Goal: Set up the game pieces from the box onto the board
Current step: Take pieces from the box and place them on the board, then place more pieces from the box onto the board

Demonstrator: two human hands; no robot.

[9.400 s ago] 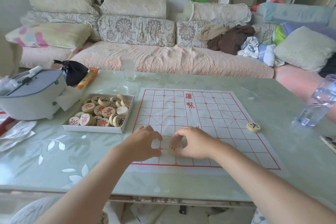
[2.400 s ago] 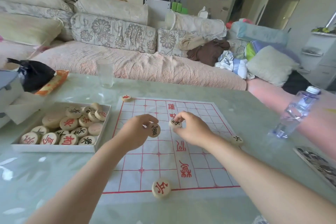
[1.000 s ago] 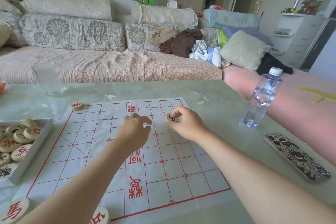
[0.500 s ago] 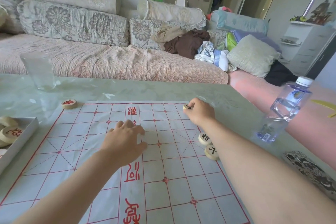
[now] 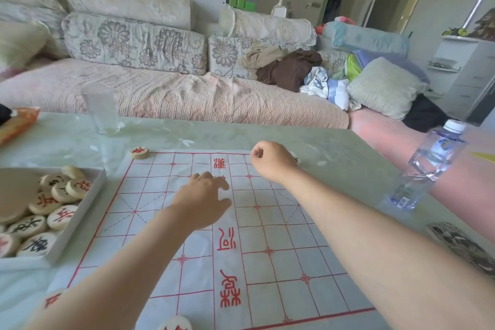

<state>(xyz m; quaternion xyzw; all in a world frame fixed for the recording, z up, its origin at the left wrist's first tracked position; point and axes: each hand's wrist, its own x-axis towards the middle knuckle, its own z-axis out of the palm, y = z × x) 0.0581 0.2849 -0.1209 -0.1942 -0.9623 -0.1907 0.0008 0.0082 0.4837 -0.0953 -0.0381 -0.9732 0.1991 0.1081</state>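
Note:
The white paper board (image 5: 281, 262) with a red grid lies on the table in front of me. To its left, the white box (image 5: 80, 211) holds several round wooden game pieces (image 5: 40, 222). A red-marked piece (image 5: 139, 152) sits at the board's far left corner. A black-marked piece (image 5: 295, 159) rests at the far right corner, half hidden behind my right hand (image 5: 270, 161), which hovers there as a loose fist with nothing seen in it. My left hand (image 5: 203, 201) rests palm down on the board's middle; what lies under it is hidden. Two more pieces (image 5: 175, 323) show at the near edge.
An empty glass (image 5: 100, 110) stands beyond the board at the far left. A water bottle (image 5: 426, 169) stands at the right, with a patterned flat case (image 5: 460, 244) nearer me. An orange packet (image 5: 16, 123) lies far left. A sofa runs behind the table (image 5: 334, 147).
My right hand has left the black-marked piece at the far right corner and lifted off it. The view has swung left, bringing the box back in. My left hand has stayed on the board.

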